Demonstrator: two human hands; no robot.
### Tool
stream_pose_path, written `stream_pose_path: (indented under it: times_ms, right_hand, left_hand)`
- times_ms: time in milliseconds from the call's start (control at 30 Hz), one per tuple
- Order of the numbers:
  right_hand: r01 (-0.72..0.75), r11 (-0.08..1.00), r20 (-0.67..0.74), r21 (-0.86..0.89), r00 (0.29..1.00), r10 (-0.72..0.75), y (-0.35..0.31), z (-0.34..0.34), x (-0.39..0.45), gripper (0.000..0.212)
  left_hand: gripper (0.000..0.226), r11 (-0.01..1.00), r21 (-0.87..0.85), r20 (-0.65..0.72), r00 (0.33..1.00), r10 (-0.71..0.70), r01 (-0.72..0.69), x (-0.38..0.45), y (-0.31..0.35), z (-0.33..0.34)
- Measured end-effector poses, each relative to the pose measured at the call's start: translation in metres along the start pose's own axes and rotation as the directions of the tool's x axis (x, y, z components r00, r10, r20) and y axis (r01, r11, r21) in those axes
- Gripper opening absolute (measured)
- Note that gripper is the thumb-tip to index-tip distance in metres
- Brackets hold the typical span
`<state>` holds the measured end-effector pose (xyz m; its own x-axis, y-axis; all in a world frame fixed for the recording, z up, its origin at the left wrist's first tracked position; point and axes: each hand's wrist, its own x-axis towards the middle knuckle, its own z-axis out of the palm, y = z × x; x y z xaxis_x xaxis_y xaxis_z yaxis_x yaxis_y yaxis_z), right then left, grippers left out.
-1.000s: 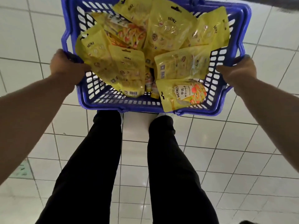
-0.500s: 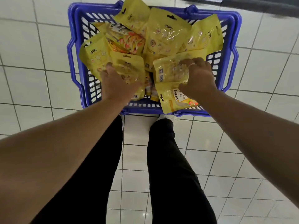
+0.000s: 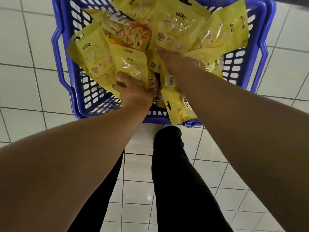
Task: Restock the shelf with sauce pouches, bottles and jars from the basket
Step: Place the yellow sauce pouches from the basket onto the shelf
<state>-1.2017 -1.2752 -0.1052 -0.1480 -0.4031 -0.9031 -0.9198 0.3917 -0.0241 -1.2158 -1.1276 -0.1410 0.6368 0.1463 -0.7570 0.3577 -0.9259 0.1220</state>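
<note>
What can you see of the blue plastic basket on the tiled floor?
The blue plastic basket is rectangular, with slotted lattice walls and floor, a solid thick rim and a moulded handle loop on each side. It sits upright on the white tiled floor, just ahead of the person's legs; its far edge is cut off by the frame. Yellow sauce pouches fill it, one overhanging the near rim. The left hand and right hand reach among the pouches inside.

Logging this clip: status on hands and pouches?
Left hand and right hand both down among yellow pouches in blue basket; grips unclear. Nothing blocking.
</note>
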Motion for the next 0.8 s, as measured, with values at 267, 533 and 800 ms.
stream_pose_path:
  times_ms: [267,533,800]
  right_hand:
    - [-0.041,0.913,0.012,0.407,0.999,0.039,0.026,-0.018,-0.004,0.099]
    - [-0.231,0.553,0.426,0.800,0.868,-0.255,0.070,-0.092,-0.073,0.033]
    - [0.190,0.721,0.309,0.667,0.810,-0.499,0.060,-0.152,-0.203,0.057]
  left_hand:
    - [0.064,0.938,-0.330,0.028,0.992,0.124,-0.107,-0.012,-0.013,-0.034]
    - [0.058,0.774,-0.580,0.451,0.891,0.043,0.256,-0.064,0.004,-0.127]
    - [0.035,0.592,-0.751,0.625,0.603,0.496,0.292,-0.168,0.052,-0.258]
